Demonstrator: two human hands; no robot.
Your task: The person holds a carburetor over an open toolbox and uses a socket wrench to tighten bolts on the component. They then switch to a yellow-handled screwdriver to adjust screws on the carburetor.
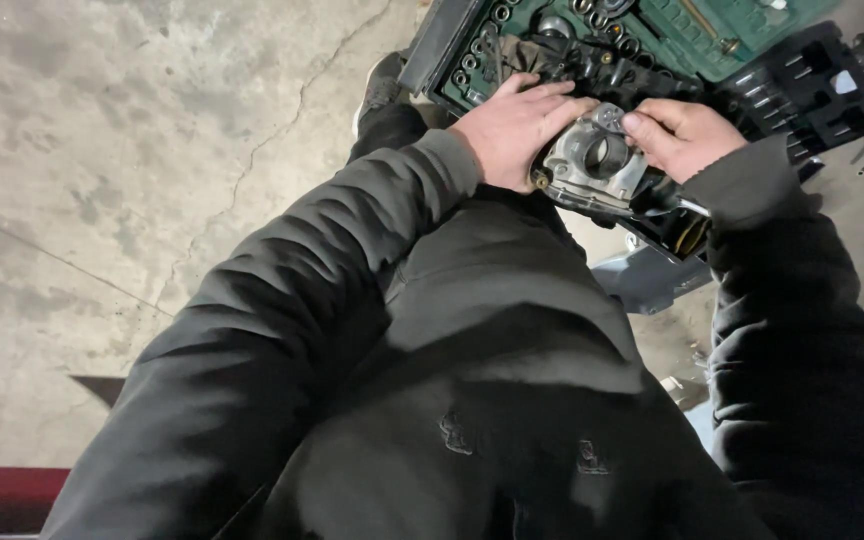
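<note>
Standing on a cracked concrete floor (pixel 152 150), looking straight down past a black jacket (pixel 472 330) that fills most of the view. Red strip (pixel 2 495) in the bottom left corner, a grey-blue panel (pixel 647 280) poking out below the right sleeve, can't tell what either belongs to. No desk anywhere, all done in the air over the floor.

Up top: open green socket case (pixel 742 40), packed with sockets and bits, and just beside it on the right a black bit holder (pixel 812 90). Tip of a dark shoe (pixel 382 85) peeking out left of the case.

Then the main bit: grey cast metal housing (pixel 597 160) with a big round bore, held up in front of the chest, between both hands and just below the case.

Left hand (pixel 517 125): laid flat against the housing's left side, fingers stretched out over its top edge, so an unclosed grip, more bracing than grabbing. Thumb hidden.

Right hand (pixel 682 135): grip closed on the housing's upper right edge, thumb (pixel 642 122) pressing right by a small tab at the rim.

Judging by all that, looks like the fiddly stage: steadying the housing with one hand and working something small at the rim with the other. Calls for a firm brace on the left and a careful pinch on the right, plus keeping the thing level so nothing small drops to the floor.
</note>
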